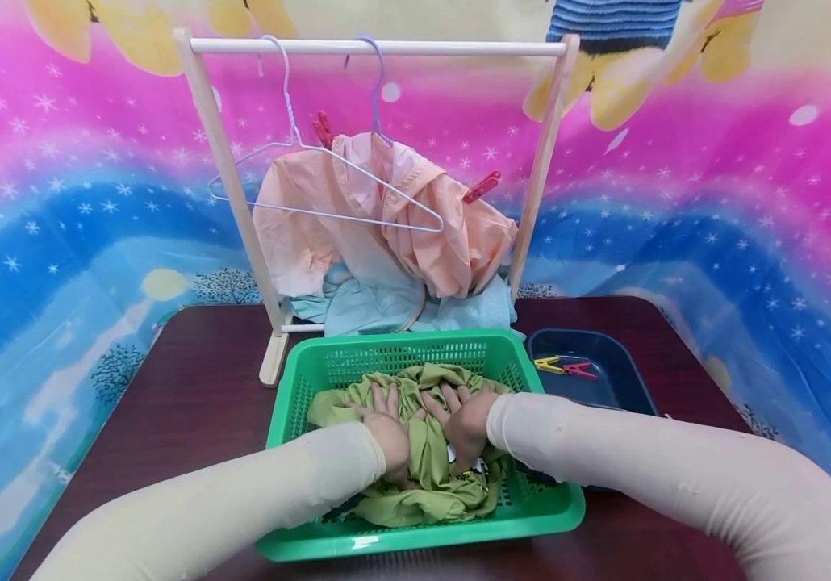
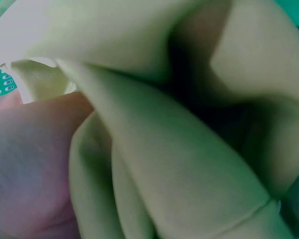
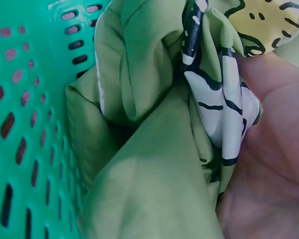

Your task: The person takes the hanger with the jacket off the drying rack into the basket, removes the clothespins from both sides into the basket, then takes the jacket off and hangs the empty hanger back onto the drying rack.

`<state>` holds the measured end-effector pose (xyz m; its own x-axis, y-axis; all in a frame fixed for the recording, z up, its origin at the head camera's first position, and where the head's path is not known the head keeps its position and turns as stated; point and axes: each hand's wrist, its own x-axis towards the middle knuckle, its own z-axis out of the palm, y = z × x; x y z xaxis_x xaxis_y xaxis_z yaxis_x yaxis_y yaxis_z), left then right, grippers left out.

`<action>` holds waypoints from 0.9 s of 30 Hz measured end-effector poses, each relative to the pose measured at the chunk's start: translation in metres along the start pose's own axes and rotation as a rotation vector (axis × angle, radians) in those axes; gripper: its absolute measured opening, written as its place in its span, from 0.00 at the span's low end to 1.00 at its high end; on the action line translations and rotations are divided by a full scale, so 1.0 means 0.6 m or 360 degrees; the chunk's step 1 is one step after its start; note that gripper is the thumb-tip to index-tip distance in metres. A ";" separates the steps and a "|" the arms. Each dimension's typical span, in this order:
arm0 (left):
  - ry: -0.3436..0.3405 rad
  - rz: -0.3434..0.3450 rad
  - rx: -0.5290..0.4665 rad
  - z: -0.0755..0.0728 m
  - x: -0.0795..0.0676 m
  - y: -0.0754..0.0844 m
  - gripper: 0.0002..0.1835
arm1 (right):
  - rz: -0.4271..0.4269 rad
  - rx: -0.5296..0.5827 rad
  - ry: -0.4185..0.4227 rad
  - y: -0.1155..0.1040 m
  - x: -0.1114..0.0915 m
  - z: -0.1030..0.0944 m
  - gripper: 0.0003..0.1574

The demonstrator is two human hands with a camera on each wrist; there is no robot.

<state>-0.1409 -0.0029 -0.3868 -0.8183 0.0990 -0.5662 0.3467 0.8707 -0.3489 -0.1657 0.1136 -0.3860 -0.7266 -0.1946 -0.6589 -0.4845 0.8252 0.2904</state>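
A crumpled olive-green garment [image 1: 426, 452] with a cartoon print lies bunched in a green plastic basket [image 1: 415, 542]. My left hand [image 1: 389, 436] rests on the garment's left part with its fingers spread over the folds. On the right side my right hand [image 1: 468, 424] presses into the cloth, fingers spread and pointing away from me. The right wrist view shows that hand's thumb side [image 3: 271, 144] against the white and yellow print [image 3: 269, 22]. Folds of green cloth [image 2: 174, 159] fill most of the left wrist view and partly cover the left hand [image 2: 35, 169].
Behind the basket stands a rack [image 1: 379, 48] with a bare white hanger [image 1: 328, 214] and a peach garment [image 1: 430, 234] held by red clothespins [image 1: 482, 187]. Light-blue cloth [image 1: 372, 311] lies beneath. A dark tray [image 1: 615, 375] with yellow and red clothespins sits right of the basket.
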 end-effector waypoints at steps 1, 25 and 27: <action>-0.0003 0.0010 -0.0017 0.000 0.000 -0.001 0.58 | -0.0004 0.0005 -0.0001 0.001 0.001 0.000 0.71; 0.0038 0.0203 -0.0170 0.018 0.009 -0.030 0.58 | -0.0128 0.0197 0.0015 0.025 -0.001 -0.006 0.73; 0.0092 0.0241 -0.0168 0.020 0.009 -0.038 0.59 | -0.0152 0.0240 0.0013 0.030 -0.002 -0.011 0.73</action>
<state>-0.1481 -0.0282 -0.3908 -0.7863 0.2575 -0.5616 0.4204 0.8891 -0.1809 -0.1766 0.1249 -0.3753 -0.6851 -0.2796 -0.6727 -0.4731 0.8730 0.1190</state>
